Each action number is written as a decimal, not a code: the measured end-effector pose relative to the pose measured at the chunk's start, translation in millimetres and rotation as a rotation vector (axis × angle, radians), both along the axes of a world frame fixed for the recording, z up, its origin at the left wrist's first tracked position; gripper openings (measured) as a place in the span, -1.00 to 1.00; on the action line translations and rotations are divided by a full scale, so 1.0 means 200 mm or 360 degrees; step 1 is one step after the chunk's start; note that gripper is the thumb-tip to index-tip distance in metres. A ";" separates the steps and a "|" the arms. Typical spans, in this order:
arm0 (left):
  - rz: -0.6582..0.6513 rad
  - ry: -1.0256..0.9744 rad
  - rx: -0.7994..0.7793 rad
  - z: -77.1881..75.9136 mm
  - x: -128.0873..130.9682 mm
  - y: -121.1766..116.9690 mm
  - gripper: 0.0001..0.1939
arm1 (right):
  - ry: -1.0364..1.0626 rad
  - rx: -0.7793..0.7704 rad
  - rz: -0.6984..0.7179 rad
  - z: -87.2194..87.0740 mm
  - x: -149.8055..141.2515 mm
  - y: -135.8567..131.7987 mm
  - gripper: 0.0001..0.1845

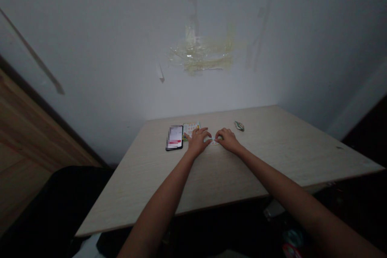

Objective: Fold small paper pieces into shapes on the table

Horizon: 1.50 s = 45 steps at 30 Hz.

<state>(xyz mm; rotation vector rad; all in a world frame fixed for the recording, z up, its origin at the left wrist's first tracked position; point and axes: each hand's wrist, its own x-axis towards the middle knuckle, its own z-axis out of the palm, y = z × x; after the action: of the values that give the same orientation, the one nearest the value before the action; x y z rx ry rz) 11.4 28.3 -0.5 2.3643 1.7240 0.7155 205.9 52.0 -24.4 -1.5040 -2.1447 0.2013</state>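
My left hand and my right hand come together low over the table. Thumb and forefinger of each are pinched at a small whitish paper with coloured print, which lies between them. My fingers cover much of that paper, so its full shape is hidden. Beside my left hand is a green-edged printed card or booklet, partly under the fingers. To its left a phone rests with its screen lit. A small crumpled green-and-white packet or paper lies beyond my right hand.
The pale wooden table reaches back to a white wall with peeling clear tape. Wood panelling stands at the left. Dark, hard-to-read items lie below the table's front edge.
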 end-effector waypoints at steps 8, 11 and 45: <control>-0.0159 0.0024 -0.0093 0.00 -0.01 0.00 -0.80 | 0.0076 0.0026 0.0009 -0.02 0.01 0.02 -0.90; -0.0222 0.0047 -0.0138 -0.01 -0.01 0.00 -0.79 | 0.0120 0.0037 0.0012 -0.03 0.03 0.04 -0.92; -0.0194 0.0161 0.0129 -0.01 -0.03 -0.07 -0.72 | -0.0330 0.0230 0.0295 0.10 0.08 -0.09 -0.72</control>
<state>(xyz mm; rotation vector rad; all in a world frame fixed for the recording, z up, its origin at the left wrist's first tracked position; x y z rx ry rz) 4.6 14.6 -3.2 2.5760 1.5990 0.6694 222.1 34.0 -5.3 -1.2930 -2.4076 -0.0483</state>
